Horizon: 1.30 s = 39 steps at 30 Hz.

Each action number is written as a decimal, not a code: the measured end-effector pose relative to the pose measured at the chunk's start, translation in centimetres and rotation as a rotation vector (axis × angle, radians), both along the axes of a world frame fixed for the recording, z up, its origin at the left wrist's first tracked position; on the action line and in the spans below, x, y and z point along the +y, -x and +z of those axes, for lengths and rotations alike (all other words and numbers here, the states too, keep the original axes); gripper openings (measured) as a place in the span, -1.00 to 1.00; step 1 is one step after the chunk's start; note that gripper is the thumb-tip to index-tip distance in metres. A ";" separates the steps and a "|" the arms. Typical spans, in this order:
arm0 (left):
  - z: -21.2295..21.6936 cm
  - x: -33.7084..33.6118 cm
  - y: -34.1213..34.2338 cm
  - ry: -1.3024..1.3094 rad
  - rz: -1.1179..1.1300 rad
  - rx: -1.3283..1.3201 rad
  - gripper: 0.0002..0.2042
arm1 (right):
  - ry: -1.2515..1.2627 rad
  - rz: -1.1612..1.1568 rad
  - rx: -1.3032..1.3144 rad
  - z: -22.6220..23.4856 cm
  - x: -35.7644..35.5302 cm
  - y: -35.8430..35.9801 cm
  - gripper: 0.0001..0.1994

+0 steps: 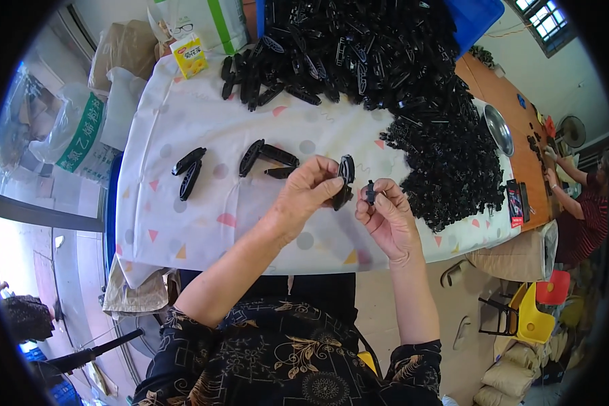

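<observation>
Above the near edge of the desk (183, 122), the left hand (311, 186) pinches an oval black clip (346, 179) upright between thumb and fingers. Just beside it, the right hand (386, 216) grips a small black part (370, 192) in its fingertips, close to the clip but apart from it. A patterned white cloth covers the desk. Left of the hands lie two pairs of clips (188, 171) and, nearer, three more (267, 159). A big heap of black clips (358, 47) fills the far edge, and a heap of small parts (453, 169) spreads along the right edge. A yellow carton (190, 55) stands at the far left corner. At the next desk to the right, another person (585, 203) works.
</observation>
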State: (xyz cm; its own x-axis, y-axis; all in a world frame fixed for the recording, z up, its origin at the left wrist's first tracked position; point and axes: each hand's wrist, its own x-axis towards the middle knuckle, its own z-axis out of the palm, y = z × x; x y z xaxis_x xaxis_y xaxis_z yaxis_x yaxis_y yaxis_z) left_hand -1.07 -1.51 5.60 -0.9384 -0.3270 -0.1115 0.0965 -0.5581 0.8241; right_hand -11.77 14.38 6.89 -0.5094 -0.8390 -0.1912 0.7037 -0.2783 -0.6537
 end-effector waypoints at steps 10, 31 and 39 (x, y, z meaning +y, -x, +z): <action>-1.6 0.1 -2.4 -0.148 -0.020 0.019 -0.88 | -0.270 -0.055 0.451 1.4 -1.9 -2.0 -0.88; 0.9 -4.3 -16.2 0.236 0.453 0.031 -0.83 | -0.084 0.505 0.978 3.8 -12.7 -10.6 -0.94; 0.6 -4.6 -16.0 0.160 0.452 0.100 -0.78 | -0.108 0.533 0.949 3.6 -12.8 -10.3 -0.95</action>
State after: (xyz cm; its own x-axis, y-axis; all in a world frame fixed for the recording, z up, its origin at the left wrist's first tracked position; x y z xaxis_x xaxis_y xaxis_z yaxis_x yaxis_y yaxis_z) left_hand 14.89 -6.08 6.16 -0.7022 -0.7097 0.0565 0.3827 -0.3093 0.8705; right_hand -1.47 1.63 10.49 -0.0648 -0.9979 0.0016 -0.0864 0.0040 -0.9963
